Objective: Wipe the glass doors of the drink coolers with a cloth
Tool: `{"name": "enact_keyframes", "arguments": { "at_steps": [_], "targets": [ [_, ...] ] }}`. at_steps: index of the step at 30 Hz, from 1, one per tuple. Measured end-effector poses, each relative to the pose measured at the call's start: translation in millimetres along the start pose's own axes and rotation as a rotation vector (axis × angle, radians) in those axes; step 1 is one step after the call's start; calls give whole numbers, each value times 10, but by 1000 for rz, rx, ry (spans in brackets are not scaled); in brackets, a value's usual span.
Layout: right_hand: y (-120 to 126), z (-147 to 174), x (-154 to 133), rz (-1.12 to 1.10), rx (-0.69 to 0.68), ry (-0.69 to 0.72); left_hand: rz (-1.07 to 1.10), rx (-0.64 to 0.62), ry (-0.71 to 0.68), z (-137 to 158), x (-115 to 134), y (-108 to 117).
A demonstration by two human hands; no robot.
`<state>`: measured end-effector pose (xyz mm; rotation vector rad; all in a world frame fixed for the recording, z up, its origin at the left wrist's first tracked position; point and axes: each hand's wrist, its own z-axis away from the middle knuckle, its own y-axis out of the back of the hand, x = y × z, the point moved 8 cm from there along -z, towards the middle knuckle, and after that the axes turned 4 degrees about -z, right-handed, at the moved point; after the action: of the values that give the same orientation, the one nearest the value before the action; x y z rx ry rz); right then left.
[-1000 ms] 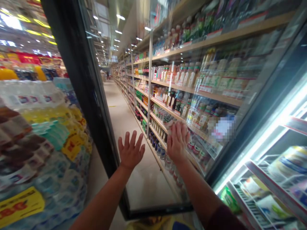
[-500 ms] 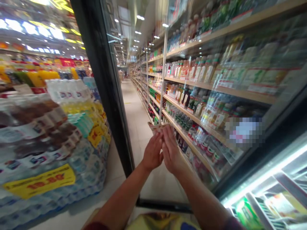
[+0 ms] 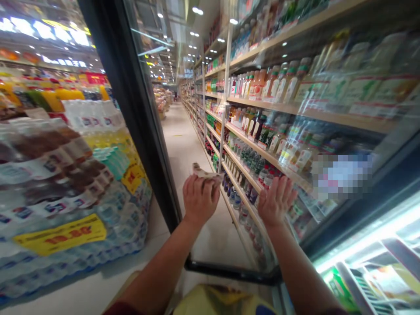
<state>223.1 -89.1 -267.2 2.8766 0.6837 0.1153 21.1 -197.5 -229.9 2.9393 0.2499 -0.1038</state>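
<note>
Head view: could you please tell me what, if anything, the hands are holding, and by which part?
The left hand grips a small crumpled cloth by its lower edge, bunched under the fingers. The right hand holds nothing, fingers spread open.

A glass door [image 3: 210, 131] stood open ahead, stacked bottle packs [image 3: 65, 183] to its left. Behind the glass, bottle shelves [image 3: 262, 153] ran along the aisle [image 3: 183, 144]. At lower right lay what seemed a lit fridge rack [image 3: 377, 271].

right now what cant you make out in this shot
- Small packet in the left hand, head view: mostly behind the fingers, print unreadable.
- Right hand: palm faces away, against the glass door.
- Shelf bottles: labels blurred by glare.
- Yellow sign: motion-blurred.
</note>
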Motion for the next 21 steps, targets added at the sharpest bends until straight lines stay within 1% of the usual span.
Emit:
{"name": "enact_keyframes", "arguments": {
  "at_steps": [2, 4, 9, 12, 14, 16, 19, 21],
  "targets": [
    [-3, -3, -3, -11, -3, 1, -26, 31, 23, -16, -82, 11],
    [-6, 5, 8, -20, -2, 1, -19, 39, 10, -45, -150, -18],
    [-4, 24, 35, -33, -5, 1, -59, 36, 13, -206, -335, -140],
    [9, 22, 32, -36, 1, 8, -35, 30, 24, -175, -397, -231],
    [5, 23, 29, -46, -3, 8, -4, 8, 49, 17, -407, -303],
    [-4, 28, 28, -60, -5, 3, 0, -33, 35, 362, -347, -364],
    [-26, 42, 27, -75, -12, -2, -40, -125, -91, 1030, -142, -398],
    [-46, 56, 28, -75, -22, -2, -39, -157, -146, 1385, -62, -371]
  ]
}}
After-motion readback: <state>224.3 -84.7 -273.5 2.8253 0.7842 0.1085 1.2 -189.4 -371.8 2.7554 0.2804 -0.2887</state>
